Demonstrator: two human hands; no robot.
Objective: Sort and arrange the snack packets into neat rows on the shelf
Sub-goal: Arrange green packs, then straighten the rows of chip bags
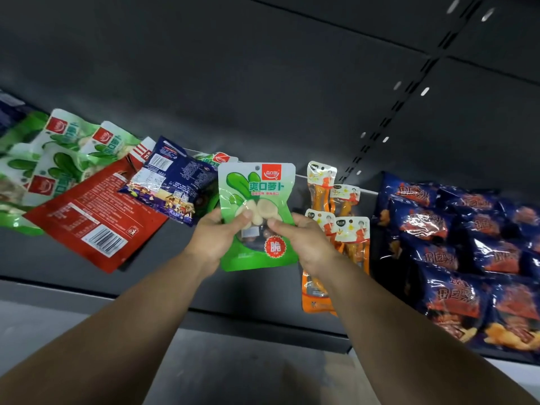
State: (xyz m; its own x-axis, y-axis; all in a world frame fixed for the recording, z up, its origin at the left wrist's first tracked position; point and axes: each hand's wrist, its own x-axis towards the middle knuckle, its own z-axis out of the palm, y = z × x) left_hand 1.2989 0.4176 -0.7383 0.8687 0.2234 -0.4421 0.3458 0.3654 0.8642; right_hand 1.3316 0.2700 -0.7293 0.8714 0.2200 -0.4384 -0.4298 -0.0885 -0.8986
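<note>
Both hands hold one green radish packet (257, 211) upright above the dark shelf (181, 276): the left hand (217, 238) grips its left edge, the right hand (298, 241) its right edge, thumbs pressed on the front and fingers curled behind. Through its clear window pale radish pieces show. To the left lie more green packets (67, 150), a red packet (96, 217) and a dark blue packet (175, 179) in a loose heap. To the right lie orange packets (339, 217), then rows of blue crisp bags (455, 252)
</note>
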